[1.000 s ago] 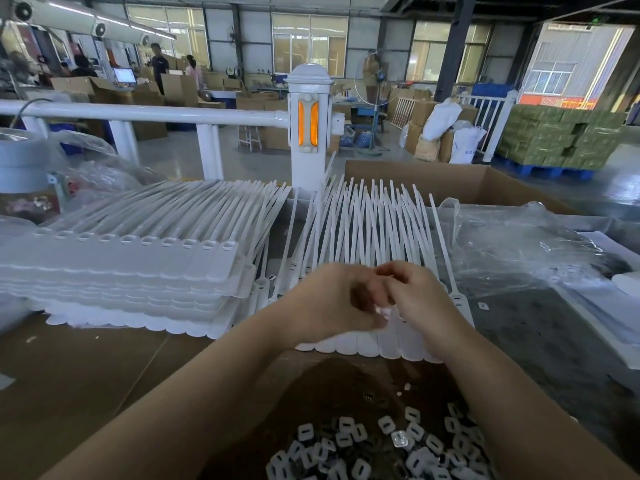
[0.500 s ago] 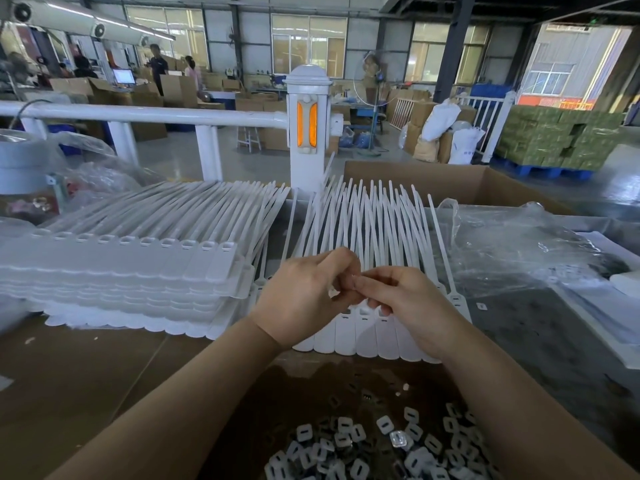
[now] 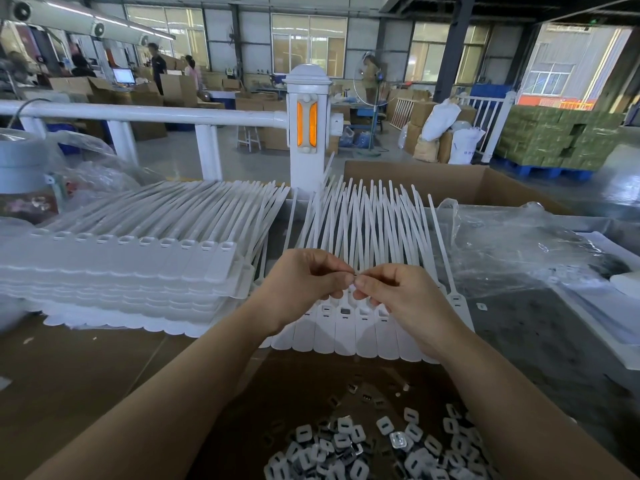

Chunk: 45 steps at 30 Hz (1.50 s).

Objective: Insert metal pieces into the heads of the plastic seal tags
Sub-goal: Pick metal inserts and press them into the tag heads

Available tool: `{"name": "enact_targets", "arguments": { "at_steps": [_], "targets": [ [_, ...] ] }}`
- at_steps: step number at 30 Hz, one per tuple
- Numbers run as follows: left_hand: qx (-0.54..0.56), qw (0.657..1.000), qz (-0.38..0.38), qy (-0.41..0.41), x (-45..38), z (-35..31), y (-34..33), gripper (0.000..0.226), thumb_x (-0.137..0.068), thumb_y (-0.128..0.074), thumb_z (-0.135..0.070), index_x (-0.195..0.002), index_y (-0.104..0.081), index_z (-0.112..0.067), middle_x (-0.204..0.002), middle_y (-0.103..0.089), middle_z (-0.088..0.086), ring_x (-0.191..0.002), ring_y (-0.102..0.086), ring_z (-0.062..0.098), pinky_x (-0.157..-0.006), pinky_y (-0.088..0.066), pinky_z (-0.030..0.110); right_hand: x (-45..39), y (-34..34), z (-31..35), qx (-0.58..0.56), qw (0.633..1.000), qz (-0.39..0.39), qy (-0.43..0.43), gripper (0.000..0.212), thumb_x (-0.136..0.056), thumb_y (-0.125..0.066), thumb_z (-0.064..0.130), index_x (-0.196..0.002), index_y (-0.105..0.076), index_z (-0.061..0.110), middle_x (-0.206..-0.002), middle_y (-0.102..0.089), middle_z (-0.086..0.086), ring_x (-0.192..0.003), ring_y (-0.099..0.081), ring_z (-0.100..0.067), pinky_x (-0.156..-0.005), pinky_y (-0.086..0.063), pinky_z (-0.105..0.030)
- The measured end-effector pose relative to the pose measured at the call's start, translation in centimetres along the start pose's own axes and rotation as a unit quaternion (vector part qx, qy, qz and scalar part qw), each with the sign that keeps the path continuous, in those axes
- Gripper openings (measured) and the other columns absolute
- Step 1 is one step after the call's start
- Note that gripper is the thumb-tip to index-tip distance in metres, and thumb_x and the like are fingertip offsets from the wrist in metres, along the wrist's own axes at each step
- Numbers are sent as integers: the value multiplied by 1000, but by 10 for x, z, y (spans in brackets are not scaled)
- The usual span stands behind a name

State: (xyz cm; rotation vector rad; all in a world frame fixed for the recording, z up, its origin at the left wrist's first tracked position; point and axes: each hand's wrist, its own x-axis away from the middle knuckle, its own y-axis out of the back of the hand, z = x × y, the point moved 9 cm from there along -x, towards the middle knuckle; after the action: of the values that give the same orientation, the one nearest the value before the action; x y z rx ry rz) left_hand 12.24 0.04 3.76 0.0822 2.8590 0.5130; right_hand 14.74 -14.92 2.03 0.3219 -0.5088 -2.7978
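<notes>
White plastic seal tags [image 3: 349, 329] sit in a joined row on the brown cardboard surface [image 3: 86, 368], straps fanning away. Both hands are raised just above their heads: left hand [image 3: 304, 285] and right hand [image 3: 394, 292] meet fingertip to fingertip, pinching something tiny between them, too small to make out. Loose small square metal pieces [image 3: 374, 445] are piled nearer the camera, and a taller stack of white tag sheets [image 3: 131, 268] sits left.
</notes>
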Motion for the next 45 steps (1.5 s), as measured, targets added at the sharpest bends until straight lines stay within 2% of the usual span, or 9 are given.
{"name": "enact_targets", "arguments": {
  "at_steps": [6,11,15,19,24,30,38,42,45],
  "targets": [
    [8,999,4,44,1,8,-3,4,-89,-71,-13,-89,-74,-15,-78,-74,1,-69,-68,9,-66,-54,15,1,0,0,13,1000,-10,3,10,-95,-63,30,-96,-72,26,-80,-75,14,-70,-64,4,-64,-44,-15],
    [-57,991,-40,118,3,25,-4,7,-89,-70,-22,-83,-71,-22,-72,-68,-7,-65,-62,4,-57,-46,15,1,5,-2,73,996,-51,-3,17,-98,-57,30,-94,-72,22,-76,-71,6,-74,-67,-16,-65,-49,-24],
    [-121,978,-35,164,4,36,-11,11,-91,-68,-29,-81,-67,-23,-75,-65,-5,-66,-59,6,-54,-41,17,1,0,-6,113,993,-41,-10,15,-97,-59,28,-101,-72,21,-79,-69,8,-68,-61,0,-63,-43,-19],
    [-164,968,-28,189,4,41,-14,12,-90,-68,-32,-87,-69,-20,-83,-67,-2,-76,-62,13,-64,-49,26,1,-2,-5,131,991,-33,-7,16,-98,-59,28,-105,-71,21,-82,-69,8,-80,-65,-5,-70,-49,-20],
    [-209,959,-9,189,3,40,-16,12,-90,-67,-33,-88,-69,-21,-83,-66,-3,-78,-62,13,-67,-51,28,1,-3,-6,134,990,-31,-7,14,-97,-59,27,-105,-71,23,-83,-70,8,-81,-66,-5,-71,-50,-20],
    [-240,950,-7,199,3,38,-16,11,-88,-67,-35,-85,-67,-24,-84,-68,-4,-83,-65,16,-85,-57,40,-1,-3,-5,141,990,-28,-5,14,-97,-59,26,-103,-71,23,-83,-70,8,-81,-66,-3,-72,-50,-20],
    [-280,933,-51,220,2,38,-14,10,-83,-69,-34,-80,-60,-31,-106,-63,-2,-116,-52,25,-105,-39,47,-1,-5,-5,151,988,-18,-2,14,-98,-58,25,-105,-71,24,-89,-69,11,-85,-66,-3,-73,-48,-18],
    [-308,914,-42,262,2,43,-8,32,-78,-74,-40,-106,-62,-31,-136,-45,9,-134,-30,34,-114,-26,53,-1,-6,-6,157,988,-16,-2,13,-98,-58,25,-103,-70,26,-89,-68,12,-83,-65,-1,-70,-47,-15],
    [-301,913,-43,273,0,47,-7,44,-74,-76,-42,-113,-60,-30,-141,-40,10,-137,-26,35,-114,-24,54,-1,-7,-6,159,987,-14,-3,13,-98,-59,25,-104,-70,25,-91,-69,12,-83,-66,-1,-71,-48,-15]
  ]
}}
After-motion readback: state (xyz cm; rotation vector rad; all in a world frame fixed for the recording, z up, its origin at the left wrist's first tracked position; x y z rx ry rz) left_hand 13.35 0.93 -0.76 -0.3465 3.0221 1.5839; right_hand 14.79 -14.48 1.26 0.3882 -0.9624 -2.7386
